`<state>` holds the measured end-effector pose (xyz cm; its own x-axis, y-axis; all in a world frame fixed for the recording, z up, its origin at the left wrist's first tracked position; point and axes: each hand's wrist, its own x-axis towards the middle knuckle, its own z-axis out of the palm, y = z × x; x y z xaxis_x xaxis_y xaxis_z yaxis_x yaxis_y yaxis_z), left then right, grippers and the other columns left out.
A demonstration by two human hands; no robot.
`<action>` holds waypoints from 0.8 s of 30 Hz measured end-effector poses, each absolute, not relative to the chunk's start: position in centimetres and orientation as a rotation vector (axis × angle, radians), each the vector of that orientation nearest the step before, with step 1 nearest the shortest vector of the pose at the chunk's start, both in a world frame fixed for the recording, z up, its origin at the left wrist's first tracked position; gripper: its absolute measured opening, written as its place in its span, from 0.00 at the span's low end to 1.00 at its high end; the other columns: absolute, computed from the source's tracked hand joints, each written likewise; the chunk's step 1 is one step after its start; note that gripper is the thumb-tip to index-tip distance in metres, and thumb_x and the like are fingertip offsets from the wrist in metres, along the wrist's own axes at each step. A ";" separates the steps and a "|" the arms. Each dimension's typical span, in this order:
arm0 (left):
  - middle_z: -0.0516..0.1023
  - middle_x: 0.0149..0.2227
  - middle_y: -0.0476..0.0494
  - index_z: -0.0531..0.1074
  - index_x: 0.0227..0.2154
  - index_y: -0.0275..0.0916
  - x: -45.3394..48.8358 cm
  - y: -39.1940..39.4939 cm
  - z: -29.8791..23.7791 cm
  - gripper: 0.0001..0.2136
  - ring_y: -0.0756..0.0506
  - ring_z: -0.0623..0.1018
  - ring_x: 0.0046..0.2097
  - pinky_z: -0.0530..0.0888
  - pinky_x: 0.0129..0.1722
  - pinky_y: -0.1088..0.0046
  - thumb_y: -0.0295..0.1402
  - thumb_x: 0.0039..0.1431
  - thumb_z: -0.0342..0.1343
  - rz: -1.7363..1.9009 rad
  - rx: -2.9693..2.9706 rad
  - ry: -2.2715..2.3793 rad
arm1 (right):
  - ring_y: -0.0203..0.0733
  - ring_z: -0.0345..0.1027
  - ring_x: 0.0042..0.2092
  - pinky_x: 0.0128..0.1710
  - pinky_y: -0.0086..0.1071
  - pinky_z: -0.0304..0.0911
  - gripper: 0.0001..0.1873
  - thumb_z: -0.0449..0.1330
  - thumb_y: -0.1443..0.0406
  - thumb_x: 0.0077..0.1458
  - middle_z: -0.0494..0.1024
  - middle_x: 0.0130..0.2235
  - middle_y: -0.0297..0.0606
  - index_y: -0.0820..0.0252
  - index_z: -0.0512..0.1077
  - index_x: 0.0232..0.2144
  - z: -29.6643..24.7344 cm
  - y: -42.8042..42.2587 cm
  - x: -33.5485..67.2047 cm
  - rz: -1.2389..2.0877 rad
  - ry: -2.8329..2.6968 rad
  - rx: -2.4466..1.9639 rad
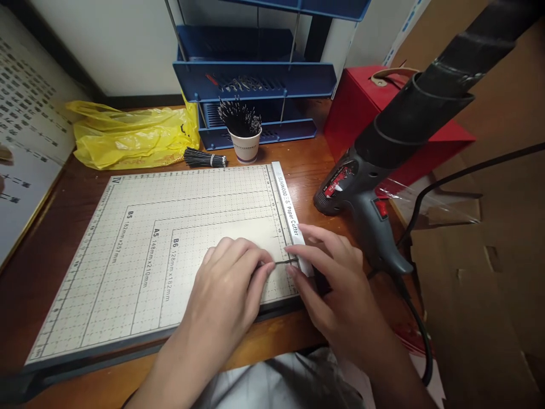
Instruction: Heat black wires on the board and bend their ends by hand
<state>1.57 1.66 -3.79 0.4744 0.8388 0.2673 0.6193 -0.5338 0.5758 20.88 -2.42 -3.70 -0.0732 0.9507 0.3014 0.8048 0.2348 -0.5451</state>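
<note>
A thin black wire [284, 262] lies level above the paper cutter's gridded board [221, 227], near its right edge. Its left end is pinched between the thumb and forefinger of my left hand [234, 278], where the fingers hide part of it. The free end points right, toward the white metal edge strip [286, 199]. Around that end, the thumb and forefinger of my right hand [332, 272] are apart; its other fingers spread over the strip. Similar black wires [240, 116] stand in a paper cup [246, 146], and a tied bundle [205, 158] lies beside it.
Behind the board stands a blue tiered rack [255, 76]. A yellow plastic bag [136, 136] lies at the back left. To the right, a heat gun [366, 199] stands nozzle up with its cable, before a red box [353, 96]. Brown cardboard [468, 318] fills the far right.
</note>
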 end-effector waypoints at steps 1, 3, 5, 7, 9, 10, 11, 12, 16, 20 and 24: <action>0.77 0.38 0.47 0.73 0.38 0.41 1.4 1.6 -3.6 0.05 0.44 0.71 0.40 0.68 0.40 0.65 0.29 0.71 0.53 0.759 2.304 1.207 | 0.51 0.68 0.58 0.54 0.49 0.58 0.10 0.59 0.66 0.66 0.75 0.58 0.41 0.50 0.75 0.48 -3.4 -2.3 21.1 0.329 -1.939 -1.572; 0.77 0.39 0.47 0.73 0.39 0.42 1.1 1.5 -3.2 0.05 0.44 0.72 0.41 0.69 0.40 0.66 0.29 0.71 0.54 0.769 2.268 1.186 | 0.48 0.70 0.55 0.52 0.46 0.59 0.08 0.61 0.66 0.66 0.78 0.53 0.39 0.50 0.77 0.45 -2.9 -2.1 21.4 0.369 -1.966 -1.519; 0.77 0.39 0.47 0.72 0.39 0.42 0.8 1.3 -2.9 0.05 0.45 0.72 0.42 0.70 0.40 0.67 0.29 0.71 0.53 0.769 2.250 1.172 | 0.45 0.72 0.49 0.48 0.44 0.59 0.05 0.62 0.66 0.66 0.81 0.46 0.35 0.50 0.78 0.42 -2.4 -1.9 21.5 0.406 -1.987 -1.478; 0.77 0.40 0.47 0.72 0.40 0.43 0.6 1.1 -2.6 0.04 0.45 0.72 0.43 0.70 0.41 0.67 0.29 0.71 0.54 0.763 2.231 1.155 | 0.42 0.72 0.43 0.43 0.41 0.58 0.05 0.61 0.65 0.67 0.81 0.39 0.33 0.51 0.77 0.38 -2.0 -1.7 21.5 0.434 -2.011 -1.448; 0.77 0.42 0.47 0.73 0.43 0.44 0.5 1.0 -2.4 0.04 0.44 0.73 0.45 0.71 0.43 0.66 0.29 0.71 0.54 0.756 2.209 1.114 | 0.41 0.71 0.40 0.41 0.40 0.57 0.07 0.59 0.65 0.68 0.80 0.35 0.32 0.52 0.77 0.37 -1.7 -1.6 21.5 0.456 -2.034 -1.413; 0.78 0.43 0.47 0.73 0.45 0.45 0.4 0.9 -2.4 0.05 0.44 0.73 0.46 0.72 0.44 0.66 0.29 0.71 0.55 0.760 2.198 1.083 | 0.41 0.71 0.39 0.40 0.40 0.57 0.07 0.59 0.65 0.69 0.80 0.34 0.32 0.52 0.76 0.37 -1.6 -1.6 21.5 0.466 -2.045 -1.391; 0.78 0.43 0.47 0.74 0.46 0.45 0.4 0.9 -2.3 0.06 0.45 0.73 0.46 0.72 0.44 0.66 0.28 0.71 0.55 0.774 2.189 1.050 | 0.41 0.71 0.39 0.40 0.40 0.57 0.07 0.59 0.66 0.69 0.80 0.34 0.32 0.52 0.76 0.38 -1.5 -1.6 21.4 0.471 -2.052 -1.367; 0.78 0.43 0.47 0.74 0.46 0.45 0.3 0.9 -2.3 0.07 0.45 0.73 0.46 0.72 0.44 0.67 0.27 0.71 0.55 0.797 2.184 1.017 | 0.40 0.71 0.39 0.40 0.39 0.58 0.06 0.59 0.66 0.69 0.80 0.35 0.32 0.52 0.76 0.38 -1.5 -1.6 21.4 0.477 -2.057 -1.343; 0.80 0.42 0.49 0.75 0.45 0.45 -0.1 1.0 -1.9 0.10 0.47 0.72 0.44 0.73 0.42 0.69 0.22 0.69 0.55 0.889 2.192 0.916 | 0.39 0.70 0.38 0.38 0.38 0.58 0.05 0.61 0.68 0.67 0.79 0.34 0.31 0.53 0.75 0.37 -1.2 -1.9 21.1 0.518 -1.991 -1.312; 0.81 0.41 0.49 0.75 0.46 0.44 -0.6 0.8 -1.4 0.11 0.46 0.71 0.42 0.73 0.40 0.68 0.21 0.67 0.57 0.911 2.221 0.863 | 0.38 0.70 0.36 0.37 0.37 0.59 0.06 0.61 0.69 0.66 0.77 0.33 0.31 0.55 0.74 0.35 -0.7 -2.1 20.7 0.610 -1.915 -1.309; 0.82 0.38 0.50 0.77 0.42 0.46 -0.7 0.5 -0.9 0.09 0.46 0.72 0.40 0.74 0.36 0.68 0.24 0.68 0.58 0.928 2.152 0.934 | 0.41 0.72 0.38 0.39 0.38 0.63 0.07 0.61 0.68 0.66 0.78 0.32 0.33 0.55 0.75 0.34 -0.5 -2.2 20.5 0.649 -1.877 -1.271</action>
<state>-0.75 0.53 -0.87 0.5058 0.7863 0.3549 0.3592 -0.5660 0.7421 20.53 -2.21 -0.53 -0.2117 0.9274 0.3083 0.5386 0.3740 -0.7550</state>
